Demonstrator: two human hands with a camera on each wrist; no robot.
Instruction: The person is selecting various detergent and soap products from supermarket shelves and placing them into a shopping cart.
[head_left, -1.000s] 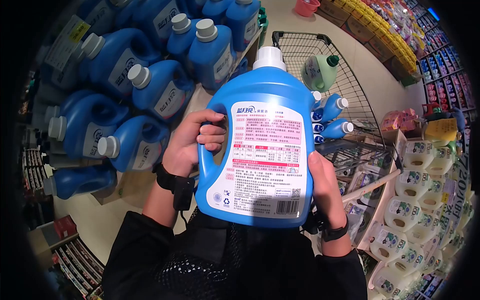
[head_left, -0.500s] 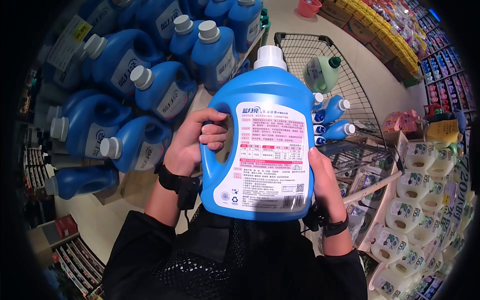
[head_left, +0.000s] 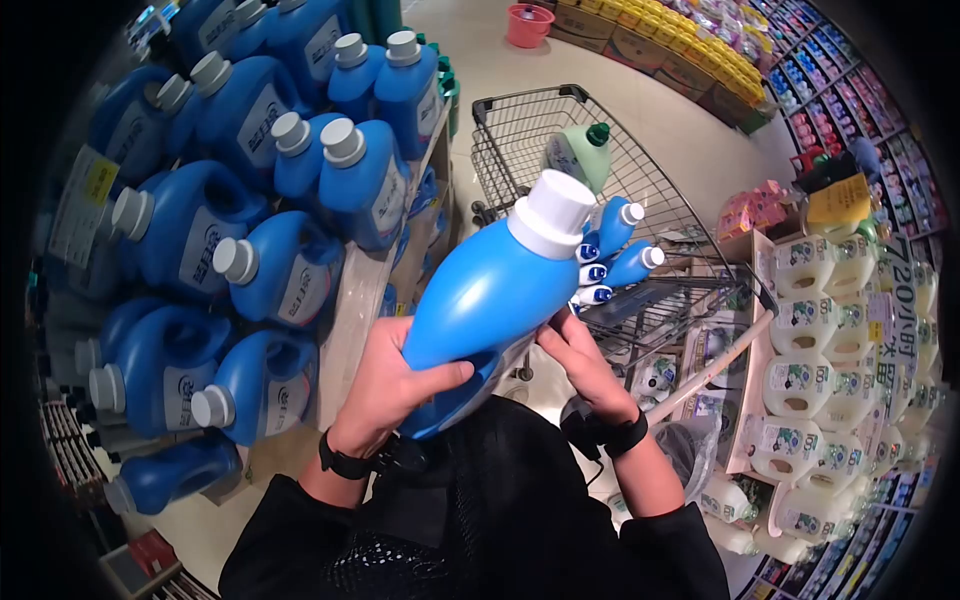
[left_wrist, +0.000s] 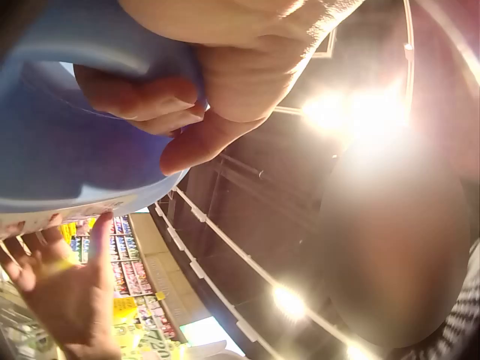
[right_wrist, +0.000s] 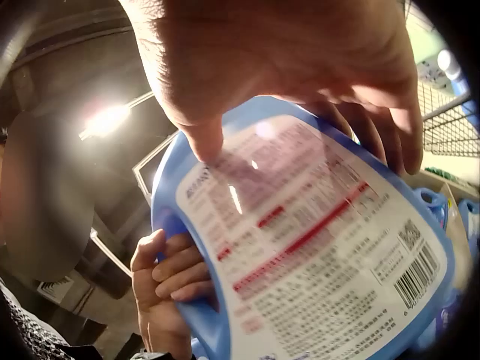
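Note:
A large blue detergent jug (head_left: 480,290) with a white cap (head_left: 555,210) is tilted in front of my body, cap up and to the right in the head view. My left hand (head_left: 385,390) grips its handle, the fingers passing through the opening in the left wrist view. My right hand (head_left: 588,368) holds the opposite side near the cap end. In the right wrist view its thumb presses the printed label (right_wrist: 322,240) and the other fingers curl over the jug's edge. A barcode (right_wrist: 418,279) shows low on that label.
Similar blue jugs (head_left: 285,270) crowd a display at the left. Ahead is a wire shopping cart (head_left: 572,93) holding a pale green jug (head_left: 583,155) and several smaller blue bottles (head_left: 613,225). Rows of whitish jugs (head_left: 797,385) stand at the right, and a red bucket (head_left: 528,28) beyond.
The jug has turned from its label facing me to its narrow side and cap facing me. Both hands turned with it and kept hold. The head view has shifted, showing more of the left display.

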